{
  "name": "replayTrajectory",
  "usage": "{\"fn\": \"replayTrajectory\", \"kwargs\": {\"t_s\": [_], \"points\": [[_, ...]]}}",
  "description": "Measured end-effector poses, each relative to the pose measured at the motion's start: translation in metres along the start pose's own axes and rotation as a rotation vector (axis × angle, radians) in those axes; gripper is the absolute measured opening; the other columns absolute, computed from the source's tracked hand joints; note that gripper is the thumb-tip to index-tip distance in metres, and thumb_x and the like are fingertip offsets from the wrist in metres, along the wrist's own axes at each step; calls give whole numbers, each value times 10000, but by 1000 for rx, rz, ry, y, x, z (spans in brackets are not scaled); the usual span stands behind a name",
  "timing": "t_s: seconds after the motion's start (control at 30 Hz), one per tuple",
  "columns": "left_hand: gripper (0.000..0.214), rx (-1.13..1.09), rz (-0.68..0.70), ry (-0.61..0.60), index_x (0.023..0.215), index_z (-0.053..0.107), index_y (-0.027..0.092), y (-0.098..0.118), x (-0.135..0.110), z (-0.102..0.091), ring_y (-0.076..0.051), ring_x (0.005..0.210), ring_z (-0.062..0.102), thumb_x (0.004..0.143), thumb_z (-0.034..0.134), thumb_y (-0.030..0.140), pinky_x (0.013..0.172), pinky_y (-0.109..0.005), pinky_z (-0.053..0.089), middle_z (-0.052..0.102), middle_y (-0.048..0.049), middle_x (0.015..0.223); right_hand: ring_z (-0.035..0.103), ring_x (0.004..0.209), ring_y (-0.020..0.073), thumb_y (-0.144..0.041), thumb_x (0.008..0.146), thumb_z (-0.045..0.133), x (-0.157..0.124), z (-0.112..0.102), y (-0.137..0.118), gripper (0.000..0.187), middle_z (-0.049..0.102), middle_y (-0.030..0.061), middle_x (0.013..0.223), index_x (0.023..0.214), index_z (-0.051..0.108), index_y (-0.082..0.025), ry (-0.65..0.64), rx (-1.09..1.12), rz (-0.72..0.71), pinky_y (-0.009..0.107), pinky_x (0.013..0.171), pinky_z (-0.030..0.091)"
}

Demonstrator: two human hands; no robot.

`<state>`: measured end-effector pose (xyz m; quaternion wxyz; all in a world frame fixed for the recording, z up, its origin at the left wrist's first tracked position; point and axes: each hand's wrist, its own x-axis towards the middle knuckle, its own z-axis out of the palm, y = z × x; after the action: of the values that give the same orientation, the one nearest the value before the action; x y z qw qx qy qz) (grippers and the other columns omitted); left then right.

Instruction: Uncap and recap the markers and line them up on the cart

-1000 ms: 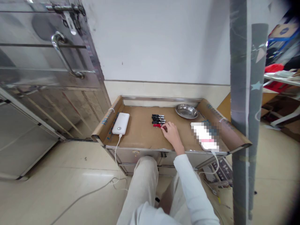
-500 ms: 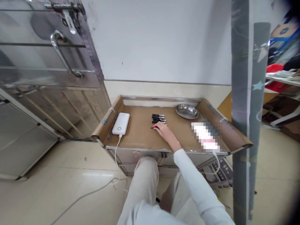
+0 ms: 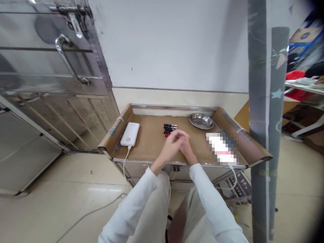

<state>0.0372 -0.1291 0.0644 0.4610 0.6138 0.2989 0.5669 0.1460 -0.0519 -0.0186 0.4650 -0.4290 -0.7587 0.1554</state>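
Note:
Both hands meet over the middle of the brown-covered cart top, blurred and overlapping. My left hand lies partly across my right hand, and the fingers of both are too hidden and smeared to read. Whether anything sits between them cannot be seen. Just beyond them lie several black pens with silvery or clear right ends, side by side in a short column. The red end of a pen shows below the black ones, the rest of it behind my left hand.
A shiny metal bowl stands at the back right. On the left is a white power bank with a cable over the front edge. A pixelated device lies right. Raised cardboard sides flank the top.
My left hand has come in from below to join the right. My right hand has left the red pen, which now lies under the black ones, and has shifted slightly right.

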Motion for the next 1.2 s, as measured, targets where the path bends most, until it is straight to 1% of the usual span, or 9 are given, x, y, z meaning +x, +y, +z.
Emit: {"fn": "replayTrajectory", "kwargs": {"t_s": [0.03, 0.07, 0.17, 0.3, 0.4, 0.5, 0.77, 1.03, 1.2], "points": [[141, 41, -22, 176, 854, 609, 197, -18, 8, -15, -146, 765, 610, 851, 507, 295, 708, -261, 518, 638, -33, 858, 608, 820, 188, -292, 882, 475, 0, -2, -1, 212, 656, 77, 915, 942, 647, -184, 39, -11, 9, 340, 784, 498], [130, 75, -49, 259, 848, 596, 184, -35, 15, -28, -128, 720, 594, 853, 495, 267, 684, -251, 513, 631, -28, 845, 608, 811, 191, -314, 879, 483, 0, -4, -1, 222, 651, 82, 919, 960, 643, -182, 105, -28, 27, 347, 781, 500], [129, 174, -58, 260, 918, 592, 174, -70, 27, -52, -119, 787, 592, 850, 484, 193, 745, -255, 507, 630, -37, 916, 612, 833, 190, -350, 896, 459, 2, -6, -4, 252, 640, 87, 940, 978, 632, -186, 232, -38, 70, 344, 789, 503], [277, 195, -13, 207, 1107, 556, 186, -86, 36, -53, -154, 989, 589, 834, 521, 163, 868, -308, 496, 619, -78, 1093, 615, 820, 175, -379, 898, 461, 3, -5, -9, 263, 640, 74, 928, 967, 631, -190, 217, -3, 46, 324, 776, 511], [259, 161, 2, 92, 1101, 584, 176, -91, 39, -47, -172, 1008, 602, 852, 526, 216, 881, -327, 503, 625, -97, 1128, 620, 818, 168, -379, 892, 476, 2, -5, -10, 254, 642, 69, 927, 964, 630, -190, 198, 53, 37, 317, 775, 520], [234, 183, 31, 54, 1048, 630, 176, -93, 39, -46, -187, 1011, 612, 864, 530, 281, 883, -332, 509, 641, -93, 1121, 626, 838, 171, -386, 887, 484, 1, -5, -10, 252, 646, 70, 944, 965, 631, -197, 189, 118, 57, 325, 788, 528], [306, 188, 58, 111, 1111, 592, 192, -87, 30, -50, -162, 885, 644, 847, 575, 343, 808, -303, 536, 670, -68, 1003, 629, 879, 186, -386, 885, 484, 0, -5, -10, 251, 659, 79, 983, 977, 635, -207, 171, 175, 77, 343, 809, 526], [243, 184, 106, 288, 1012, 596, 176, -81, 28, -50, -164, 919, 640, 848, 579, 354, 859, -319, 512, 663, -76, 996, 621, 917, 199, -362, 896, 459, 0, -6, -4, 254, 665, 86, 974, 975, 627, -188, 245, 82, 103, 371, 872, 486], [240, 146, 99, 277, 988, 597, 172, -81, 27, -50, -167, 923, 646, 847, 576, 365, 867, -326, 514, 665, -76, 984, 618, 930, 200, -356, 899, 452, -1, -7, -6, 254, 664, 89, 983, 975, 629, -191, 240, 87, 95, 373, 881, 479]]}}
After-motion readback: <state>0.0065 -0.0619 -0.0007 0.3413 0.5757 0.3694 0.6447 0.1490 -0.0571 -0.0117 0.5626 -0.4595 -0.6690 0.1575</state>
